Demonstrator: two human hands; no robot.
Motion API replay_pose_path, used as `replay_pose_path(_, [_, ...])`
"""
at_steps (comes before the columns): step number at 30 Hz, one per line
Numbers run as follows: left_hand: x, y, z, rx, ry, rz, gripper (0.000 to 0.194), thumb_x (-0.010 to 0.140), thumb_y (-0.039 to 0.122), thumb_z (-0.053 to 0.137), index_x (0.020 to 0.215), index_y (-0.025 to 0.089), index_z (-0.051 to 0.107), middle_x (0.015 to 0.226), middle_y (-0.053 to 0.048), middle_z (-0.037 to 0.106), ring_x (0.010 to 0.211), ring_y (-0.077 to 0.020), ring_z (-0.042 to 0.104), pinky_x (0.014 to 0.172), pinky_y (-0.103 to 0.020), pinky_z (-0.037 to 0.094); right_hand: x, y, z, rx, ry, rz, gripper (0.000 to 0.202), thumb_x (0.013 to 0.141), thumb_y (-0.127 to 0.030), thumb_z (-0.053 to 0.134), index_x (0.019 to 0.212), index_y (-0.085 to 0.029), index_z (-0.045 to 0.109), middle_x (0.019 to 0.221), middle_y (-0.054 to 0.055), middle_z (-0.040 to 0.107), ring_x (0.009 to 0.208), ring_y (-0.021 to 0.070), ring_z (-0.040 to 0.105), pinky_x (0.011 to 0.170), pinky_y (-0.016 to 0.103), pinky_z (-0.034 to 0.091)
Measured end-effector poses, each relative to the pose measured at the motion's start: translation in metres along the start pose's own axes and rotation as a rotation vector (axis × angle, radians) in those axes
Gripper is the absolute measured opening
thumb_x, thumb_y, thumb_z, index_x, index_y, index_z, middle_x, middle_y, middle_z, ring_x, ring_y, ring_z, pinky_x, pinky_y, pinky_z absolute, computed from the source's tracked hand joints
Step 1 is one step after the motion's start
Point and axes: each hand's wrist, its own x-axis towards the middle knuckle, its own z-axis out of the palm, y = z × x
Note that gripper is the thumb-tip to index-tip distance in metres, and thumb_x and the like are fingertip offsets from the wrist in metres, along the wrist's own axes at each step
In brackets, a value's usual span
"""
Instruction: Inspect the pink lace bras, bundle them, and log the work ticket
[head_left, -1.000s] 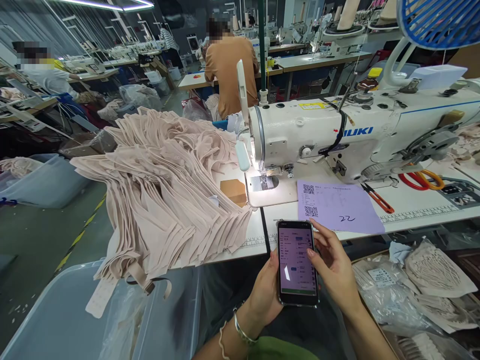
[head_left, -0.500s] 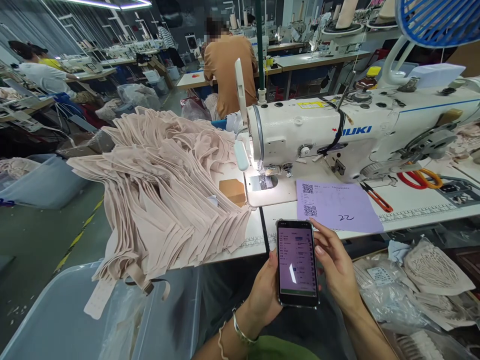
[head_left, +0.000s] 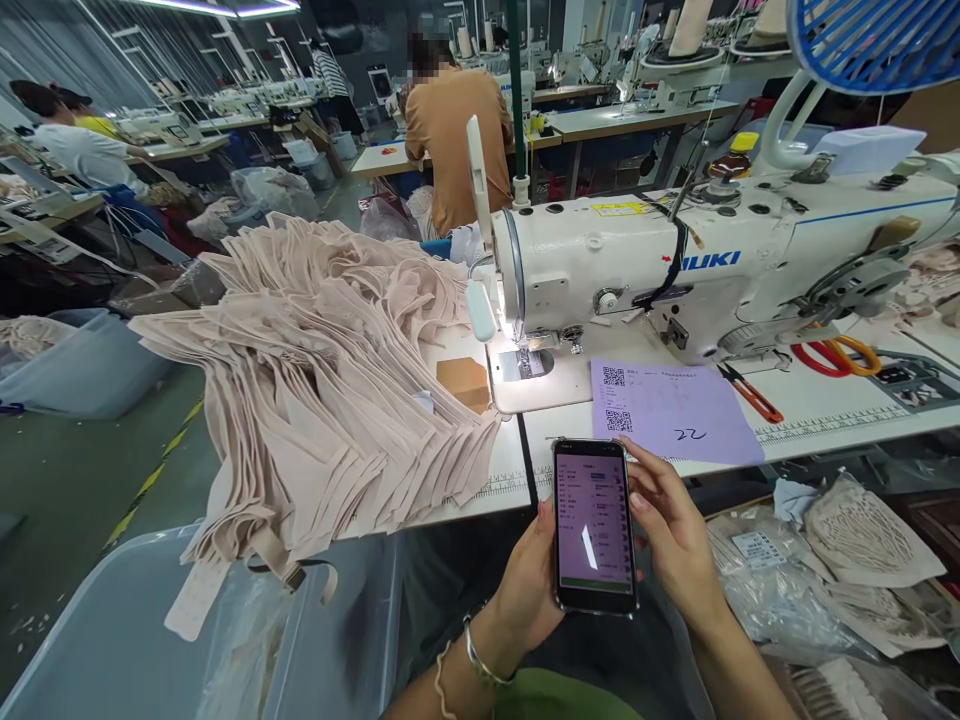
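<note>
A smartphone [head_left: 594, 525] with a lit purple screen is held upright between my two hands in front of the table edge. My left hand [head_left: 529, 585] grips its left side, the thumb along the edge. On the other side, my right hand [head_left: 671, 530] closes around the phone's right edge, with its index finger at the top corner. Just beyond the phone lies a purple paper sheet [head_left: 675, 410] with QR codes and a handwritten 22. Behind the sheet stands a white sewing machine [head_left: 585, 260], its needle area lit.
A large pile of beige fabric pieces [head_left: 322, 390] hangs over the table's left front edge, above a translucent bin [head_left: 345, 620]. Orange snips [head_left: 757, 395] and red-handled scissors [head_left: 821, 358] lie right. Bagged beige pieces [head_left: 862, 530] are at lower right. A person [head_left: 461, 140] sits ahead, facing away.
The view has shifted very slightly. Both hands keep the same hold on the smartphone, and nothing on the table has visibly moved.
</note>
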Motion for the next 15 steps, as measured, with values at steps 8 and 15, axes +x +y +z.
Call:
replay_pose_path(8, [0.003, 0.003, 0.003, 0.014, -0.016, -0.016, 0.064, 0.092, 0.063, 0.055, 0.137, 0.019, 0.057, 0.13, -0.017, 0.062, 0.112, -0.0328, 0.064, 0.1, -0.053, 0.049, 0.003, -0.001, 0.0, -0.025, -0.011, 0.031, 0.056, 0.095, -0.05, 0.054, 0.145, -0.026, 0.047, 0.123, 0.013, 0.066, 0.065, 0.0147, 0.061, 0.037, 0.021, 0.044])
replay_pose_path(15, [-0.024, -0.004, -0.037, 0.048, -0.104, -0.194, 0.085, 0.086, 0.079, 0.045, 0.138, 0.012, 0.058, 0.134, -0.021, 0.06, 0.109, -0.0303, 0.066, 0.093, -0.043, 0.05, -0.015, 0.02, -0.013, -0.158, 0.168, -0.113, 0.05, 0.094, -0.051, 0.054, 0.137, -0.027, 0.054, 0.12, 0.012, 0.069, 0.104, 0.0297, 0.067, 0.087, 0.047, 0.056])
